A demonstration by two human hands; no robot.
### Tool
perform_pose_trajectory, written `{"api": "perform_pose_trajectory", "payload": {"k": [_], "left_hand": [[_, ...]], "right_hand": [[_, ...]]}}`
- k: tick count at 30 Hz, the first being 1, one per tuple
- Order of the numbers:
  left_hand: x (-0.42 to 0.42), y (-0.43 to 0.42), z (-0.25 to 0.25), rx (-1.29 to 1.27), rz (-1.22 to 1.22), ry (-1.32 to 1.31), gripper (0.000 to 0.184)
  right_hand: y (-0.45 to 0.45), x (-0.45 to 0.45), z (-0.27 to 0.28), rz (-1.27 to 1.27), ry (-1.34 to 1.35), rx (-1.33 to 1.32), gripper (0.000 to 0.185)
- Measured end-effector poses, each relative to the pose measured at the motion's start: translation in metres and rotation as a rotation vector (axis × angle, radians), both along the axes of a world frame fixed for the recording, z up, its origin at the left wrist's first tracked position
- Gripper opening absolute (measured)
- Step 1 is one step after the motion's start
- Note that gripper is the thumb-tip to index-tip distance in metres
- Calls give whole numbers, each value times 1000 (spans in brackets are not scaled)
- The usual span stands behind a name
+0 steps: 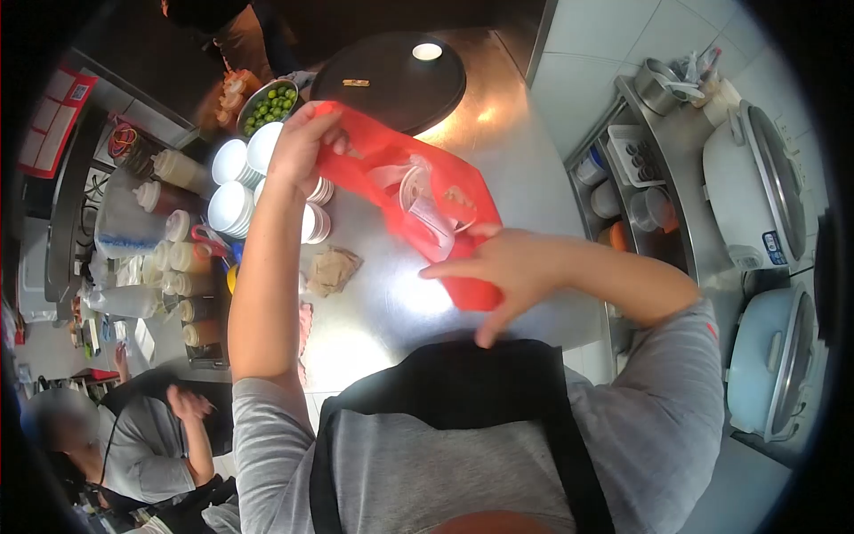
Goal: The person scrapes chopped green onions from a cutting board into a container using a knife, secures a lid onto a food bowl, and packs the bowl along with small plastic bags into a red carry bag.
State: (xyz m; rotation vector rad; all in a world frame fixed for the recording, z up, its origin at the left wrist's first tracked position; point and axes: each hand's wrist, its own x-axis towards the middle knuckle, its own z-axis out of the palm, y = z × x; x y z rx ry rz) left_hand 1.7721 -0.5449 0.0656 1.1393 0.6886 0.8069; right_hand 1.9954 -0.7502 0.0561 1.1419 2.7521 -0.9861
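A red plastic bag (471,196) is stretched out above the steel table. My left hand (307,142) is closed on its upper left edge, by the stacked white bowls. Inside the bag's mouth I make out a white cup-like container with some thin clear plastic around it; the rest of its contents is hidden. Against the bag's lower right side lies my right hand (520,271), with fingers spread and stretched out, touching the red plastic without closing on it.
White bowls (231,206) stand stacked left of the bag, beside a metal bowl of green limes (271,105). A crumpled brown paper (334,269) lies on the steel table (543,205). A round black tray (391,76) is at the back. Another person (147,436) is at lower left.
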Motion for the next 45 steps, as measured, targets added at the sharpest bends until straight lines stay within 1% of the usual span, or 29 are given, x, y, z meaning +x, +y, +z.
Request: {"api": "perform_pose_trajectory", "payload": {"k": [2,3,5,6,8,10,12,14,15,16,17,18,19,20,21,24,25,26,27,28,30,34,36,38,40,42,43,44,45], "left_hand": [[-4,2,-3,-32,89,5,6],[-3,0,1,-47,81,-19,8],[9,-10,7,19,79,20,10],[19,-22,17,64,87,38,11],[48,-53,37,260,64,236,15],[67,-78,41,539,-53,345,23],[73,-102,45,1267,118,680,35],[64,-112,43,1361,309,671,37],[60,-112,37,1393,392,655,38],[49,-103,21,1353,456,640,39],[37,-94,-2,1308,539,689,38],[27,-89,-30,1083,548,715,38],[18,-84,-63,909,500,678,39],[12,-86,-94,856,411,807,42],[8,-87,-121,804,326,934,45],[9,-83,-188,854,257,903,52],[8,-82,-203,826,249,928,53],[8,-78,-215,805,249,954,54],[9,-74,-221,786,249,977,55],[8,-76,-224,871,256,1048,55],[9,-82,-231,1031,251,1192,57],[6,-83,-231,972,208,1170,57],[4,-80,-233,981,212,1141,56],[5,-80,-231,993,211,1170,56],[8,-83,-231,987,195,1178,55],[7,-84,-232,943,199,1185,55],[4,-90,-222,896,156,1167,56],[0,-101,-218,795,50,1052,55],[-6,-115,-216,699,-45,920,54]], "right_hand": [[-11,24,16,22,-195,150,82],[-10,35,14,7,-237,228,80],[2,51,10,-19,-318,396,77],[15,54,10,-98,-46,560,76],[44,52,12,-226,532,871,77],[68,26,14,-447,780,718,75],[88,13,1,-490,1098,248,70],[98,19,15,-440,1040,-77,65],[105,27,28,-470,1093,-172,58],[115,37,40,-488,1067,-83,51],[133,43,46,-625,1082,-61,49],[152,50,53,-762,1087,-41,47],[168,60,62,-759,1093,-42,46],[180,71,74,-747,1095,-46,45],[186,80,87,-708,1051,-15,41],[229,120,115,-531,976,37,37],[267,162,114,-304,881,82,53],[280,172,117,-294,917,134,53],[292,182,120,-285,952,187,53],[276,170,123,-505,1114,228,38],[283,177,120,-581,1002,364,38],[304,220,85,-675,456,541,29],[305,230,42,-603,300,808,31],[294,229,14,-687,242,662,28],[274,219,-6,-693,142,642,32],[249,208,-30,-636,86,827,46],[232,198,-41,-693,5,863,66],[209,182,-48,-677,61,980,74],[179,162,-51,-684,92,1003,73]]}}
